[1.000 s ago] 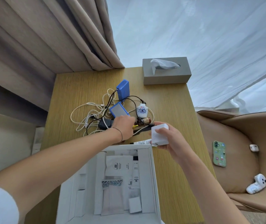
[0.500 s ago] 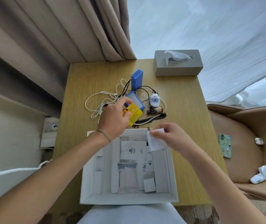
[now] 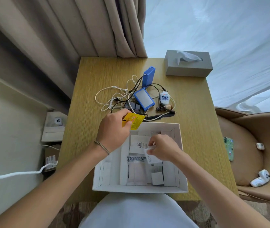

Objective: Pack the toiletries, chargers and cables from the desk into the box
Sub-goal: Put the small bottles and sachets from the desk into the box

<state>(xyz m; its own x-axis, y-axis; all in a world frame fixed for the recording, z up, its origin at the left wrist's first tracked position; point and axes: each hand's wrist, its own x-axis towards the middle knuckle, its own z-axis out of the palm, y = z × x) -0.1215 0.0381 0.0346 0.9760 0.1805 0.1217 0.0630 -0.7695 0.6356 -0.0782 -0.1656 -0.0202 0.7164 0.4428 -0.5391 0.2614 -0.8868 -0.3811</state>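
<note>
The left hand (image 3: 112, 130) reaches forward from a bare forearm with a thin cord bracelet at the wrist, knuckles up, its fingers curled and pinching a small yellow foil sachet (image 3: 133, 120) by its near-left part. The sachet hangs tilted just over the far-left corner of the open white cardboard box (image 3: 139, 189), which sits at the near edge of the light wooden desk (image 3: 196, 112).

The right hand (image 3: 163, 148) is lowered inside the box, over its middle toward the right wall, fingers bent and pinching a small white packet with grey lettering (image 3: 152, 159). Beneath it lie white paper sachets and a small white charger cube (image 3: 157, 178), set between white cardboard dividers.

Beyond the box, near the desk's centre, a tangle of white and black cables (image 3: 114, 99) lies with two blue rectangular power packs (image 3: 144, 99), one flat and one on its edge behind it. Just right of them sit a white plug with a blue pattern (image 3: 165, 98) and a small brown bottle (image 3: 164, 107). A grey tissue box (image 3: 188, 67) stands at the far-right corner.
</note>
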